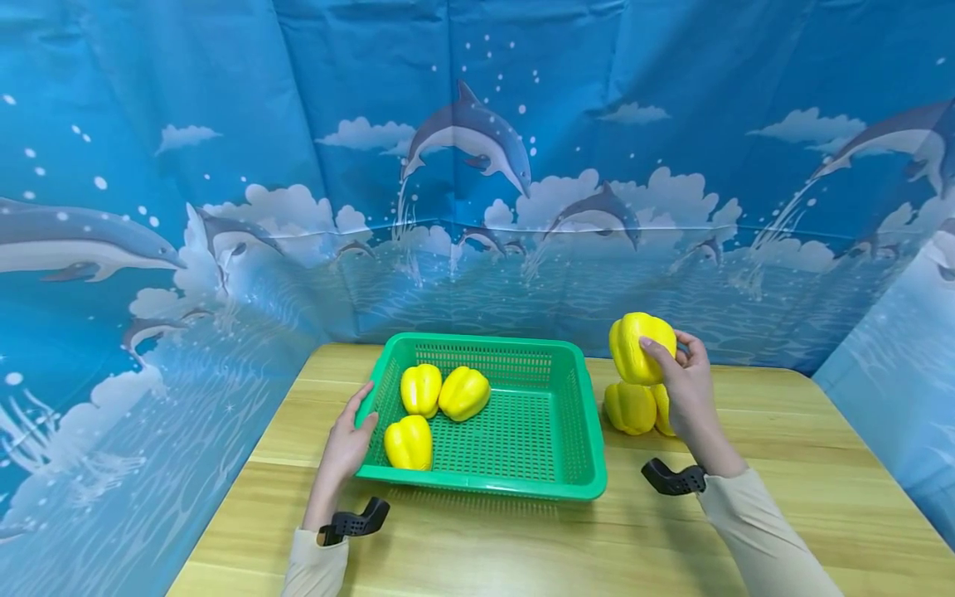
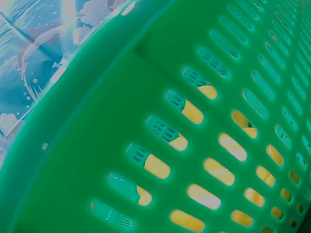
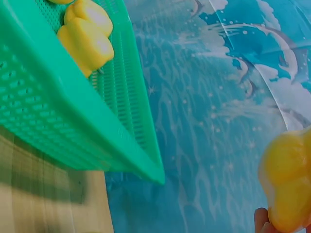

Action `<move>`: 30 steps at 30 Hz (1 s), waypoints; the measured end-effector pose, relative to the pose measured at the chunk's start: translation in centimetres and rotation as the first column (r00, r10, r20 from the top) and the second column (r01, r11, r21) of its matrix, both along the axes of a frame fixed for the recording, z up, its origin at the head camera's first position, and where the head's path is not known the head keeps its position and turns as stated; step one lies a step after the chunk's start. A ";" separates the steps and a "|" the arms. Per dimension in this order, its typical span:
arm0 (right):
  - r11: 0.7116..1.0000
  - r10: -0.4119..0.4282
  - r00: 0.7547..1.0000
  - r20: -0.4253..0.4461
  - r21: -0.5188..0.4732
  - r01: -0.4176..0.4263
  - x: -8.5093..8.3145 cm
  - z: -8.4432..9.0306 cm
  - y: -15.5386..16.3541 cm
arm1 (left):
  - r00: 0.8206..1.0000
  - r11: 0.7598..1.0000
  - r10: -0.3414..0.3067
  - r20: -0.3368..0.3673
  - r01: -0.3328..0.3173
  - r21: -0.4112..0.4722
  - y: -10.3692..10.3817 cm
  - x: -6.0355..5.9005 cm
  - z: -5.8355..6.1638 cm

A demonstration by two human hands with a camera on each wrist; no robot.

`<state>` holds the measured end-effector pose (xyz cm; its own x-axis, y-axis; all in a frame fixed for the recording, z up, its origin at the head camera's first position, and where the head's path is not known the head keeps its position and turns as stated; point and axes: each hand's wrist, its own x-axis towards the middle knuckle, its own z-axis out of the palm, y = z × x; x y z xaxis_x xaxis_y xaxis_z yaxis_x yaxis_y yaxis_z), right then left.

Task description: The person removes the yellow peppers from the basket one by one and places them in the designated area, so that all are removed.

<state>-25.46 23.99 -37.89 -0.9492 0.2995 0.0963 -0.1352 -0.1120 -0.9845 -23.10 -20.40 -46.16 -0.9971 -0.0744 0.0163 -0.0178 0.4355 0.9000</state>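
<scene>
Gripping a yellow pepper (image 1: 640, 348) aloft, right hand (image 1: 688, 383) fingers curled, left hand (image 1: 347, 439) flat against basket rim (image 1: 370, 404).

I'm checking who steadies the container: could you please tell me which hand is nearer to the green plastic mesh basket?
Left. The left hand rests on the green plastic mesh basket at its left rim; the right hand is apart from it, holding a yellow bell pepper above the wooden table.

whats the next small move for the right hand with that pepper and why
Probably carry the held yellow pepper left and lower it into the green basket: the right hand grips it aloft beside the basket, three peppers already lie inside, and the left hand steadies the rim.
</scene>
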 end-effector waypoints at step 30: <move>0.951 -0.295 0.950 0.106 -0.066 0.303 0.7 -1.8 8.6 | 1.000 1.000 0.009 -0.005 -0.009 -0.001 0.1 0.1 0.1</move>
<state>-24.80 32.60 -39.73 -0.8186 0.5738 -0.0251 -0.0820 -0.1601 -0.9837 -22.95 -20.25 -46.03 -0.9963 -0.0830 0.0218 -0.0167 0.4366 0.8995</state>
